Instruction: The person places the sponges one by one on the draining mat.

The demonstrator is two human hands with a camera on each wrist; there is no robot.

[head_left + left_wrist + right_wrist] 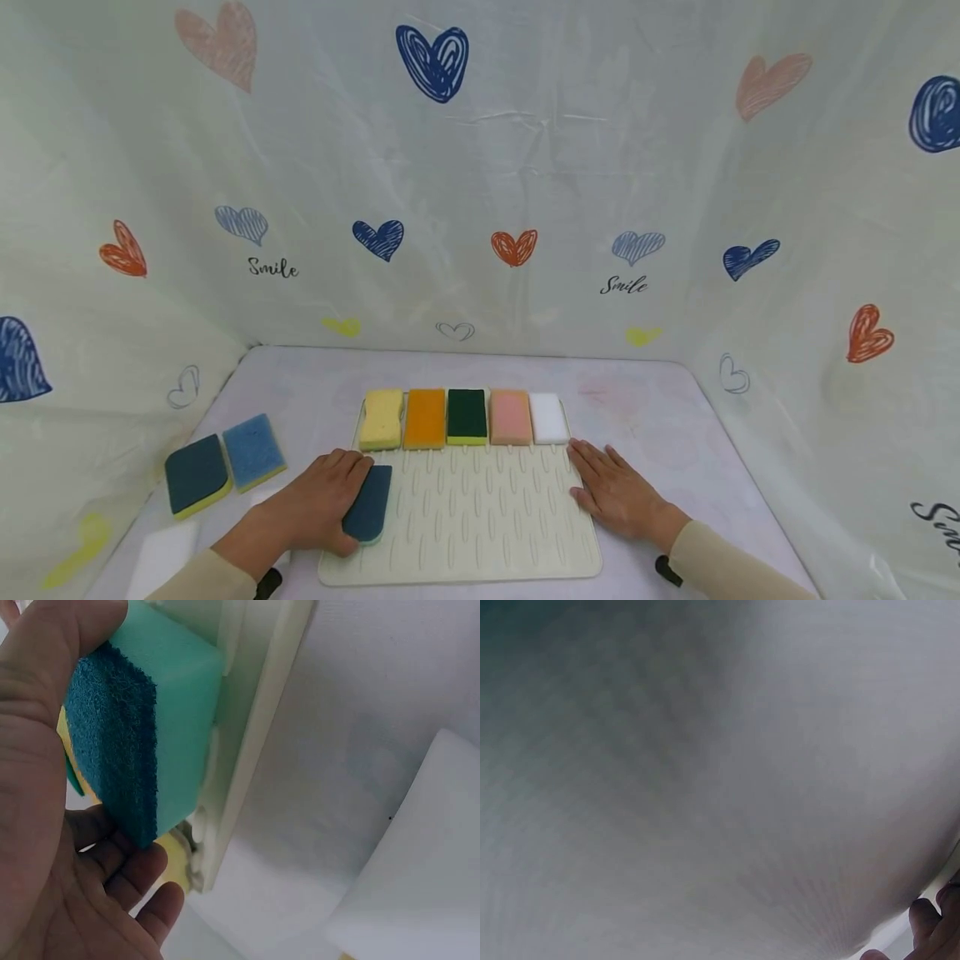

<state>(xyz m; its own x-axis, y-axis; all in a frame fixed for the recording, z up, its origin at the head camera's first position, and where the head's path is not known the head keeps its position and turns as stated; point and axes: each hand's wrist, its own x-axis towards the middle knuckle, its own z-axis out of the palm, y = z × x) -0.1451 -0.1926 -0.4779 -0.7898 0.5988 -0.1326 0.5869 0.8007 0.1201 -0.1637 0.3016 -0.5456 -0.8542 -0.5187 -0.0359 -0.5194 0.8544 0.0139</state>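
Note:
My left hand point(322, 500) grips a teal sponge point(187, 712) with a dark blue scouring face point(369, 504), thumb at one end and fingertips at the other. This sponge is at the left side of a cream ridged mat point(487, 525), its scouring face up. Along the mat's far edge runs a row: a yellow sponge point(382, 419), an orange sponge point(425, 419), a dark green-topped sponge point(467, 415), a pink sponge point(512, 417) and a white sponge point(550, 418). With fingers extended, my right hand point(618, 497) rests at the mat's right edge.
Left of the mat lie a dark-topped yellow sponge point(197, 473) and a blue-topped one point(255, 450). Nearer, a white block point(161, 562) is partly behind my left forearm. A curtain point(480, 167) printed with hearts surrounds the table point(645, 400) at the back and sides.

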